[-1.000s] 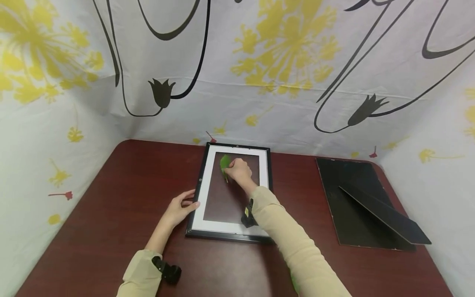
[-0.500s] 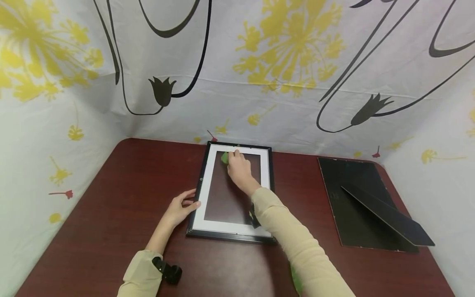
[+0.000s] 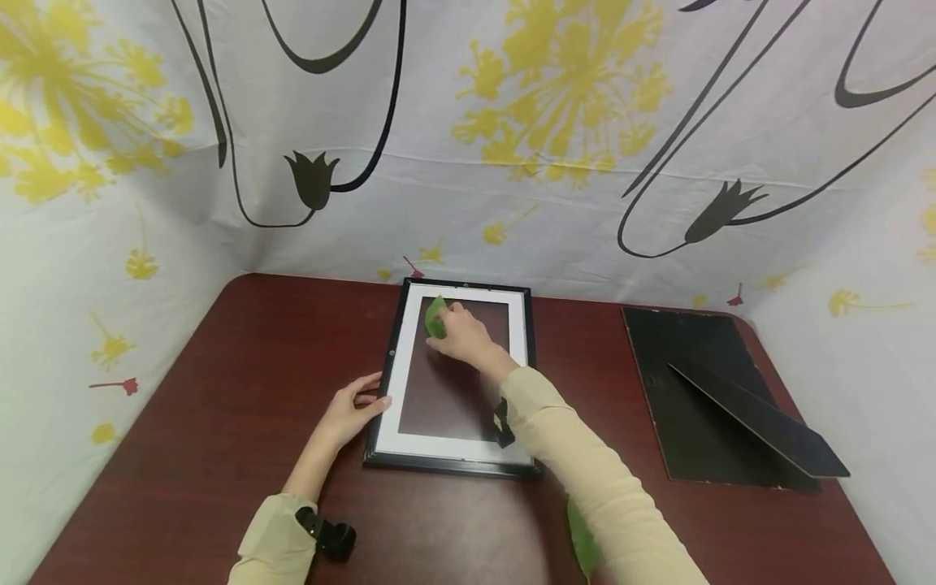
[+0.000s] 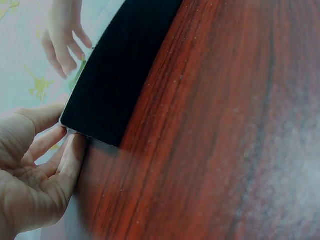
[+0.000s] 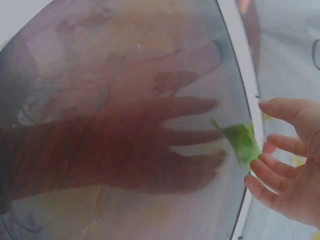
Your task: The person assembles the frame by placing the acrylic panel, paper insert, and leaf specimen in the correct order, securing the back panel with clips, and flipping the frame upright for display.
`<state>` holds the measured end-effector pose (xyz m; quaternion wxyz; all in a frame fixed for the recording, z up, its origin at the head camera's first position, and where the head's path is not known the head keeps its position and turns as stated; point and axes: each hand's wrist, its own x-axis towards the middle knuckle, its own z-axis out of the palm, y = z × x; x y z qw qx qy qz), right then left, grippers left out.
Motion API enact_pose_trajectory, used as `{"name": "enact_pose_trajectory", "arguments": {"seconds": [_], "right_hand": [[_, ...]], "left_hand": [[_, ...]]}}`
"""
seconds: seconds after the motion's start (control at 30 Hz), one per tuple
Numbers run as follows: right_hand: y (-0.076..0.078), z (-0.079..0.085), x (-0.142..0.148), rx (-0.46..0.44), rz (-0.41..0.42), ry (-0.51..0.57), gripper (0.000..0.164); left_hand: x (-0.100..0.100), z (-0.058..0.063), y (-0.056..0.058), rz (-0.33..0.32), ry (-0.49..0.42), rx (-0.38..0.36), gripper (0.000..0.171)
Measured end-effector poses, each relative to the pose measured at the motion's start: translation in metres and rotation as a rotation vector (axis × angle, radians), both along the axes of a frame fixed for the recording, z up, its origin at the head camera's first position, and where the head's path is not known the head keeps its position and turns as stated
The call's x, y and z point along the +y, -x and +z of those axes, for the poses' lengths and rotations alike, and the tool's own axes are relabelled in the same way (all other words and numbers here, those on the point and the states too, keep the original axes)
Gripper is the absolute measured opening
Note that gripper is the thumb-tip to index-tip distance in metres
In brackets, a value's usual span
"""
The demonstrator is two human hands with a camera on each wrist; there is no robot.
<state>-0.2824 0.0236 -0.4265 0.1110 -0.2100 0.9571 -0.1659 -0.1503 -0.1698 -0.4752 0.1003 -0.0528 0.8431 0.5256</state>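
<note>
A black picture frame [image 3: 446, 466] with a white mat [image 3: 392, 406] and a clear pane lies on the table. My left hand [image 3: 345, 416] grips its left edge; in the left wrist view the thumb and fingers sit on either side of the black frame edge [image 4: 112, 80]. Over the pane's upper left is a green leaf [image 3: 433, 320]. Beside it, my right hand [image 3: 468, 336] touches the leaf. The right wrist view has the fingers of that hand [image 5: 292, 160] loosely spread, fingertips at the leaf [image 5: 242, 142], the thumb apart. The pane mirrors the hand.
Another green leaf [image 3: 582, 538] lies near the front, partly under the right sleeve [image 3: 600, 479]. At the right of the dark red table [image 3: 292, 325] is a black backing board [image 3: 658, 357] with its stand flap [image 3: 760, 418] raised. Patterned white cloth [image 3: 409, 203] borders the table.
My right hand moves up the pane with the leaf, then its fingers loosen and spread beside it. The leaf now sits slightly higher and further left. The left hand stays put.
</note>
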Motion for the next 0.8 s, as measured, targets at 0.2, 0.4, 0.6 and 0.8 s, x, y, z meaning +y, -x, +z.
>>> {"name": "enact_pose_trajectory", "arguments": {"seconds": [0.2,0.4,0.6,0.8], "right_hand": [[-0.003,0.015,0.032,-0.093,0.005,0.206,0.039],[-0.006,0.014,0.067,-0.173,-0.02,0.315,0.039],[-0.012,0.009,0.095,-0.298,-0.142,0.415,0.039],[-0.017,0.004,0.127,-0.389,-0.2,0.54,0.04]], "left_hand": [[0.001,0.002,-0.001,-0.011,-0.002,-0.013,0.058],[0.001,0.001,-0.001,-0.012,-0.005,-0.029,0.059],[0.0,0.003,-0.003,-0.019,-0.01,-0.042,0.061],[0.003,0.005,-0.003,-0.016,-0.011,-0.061,0.062]]}}
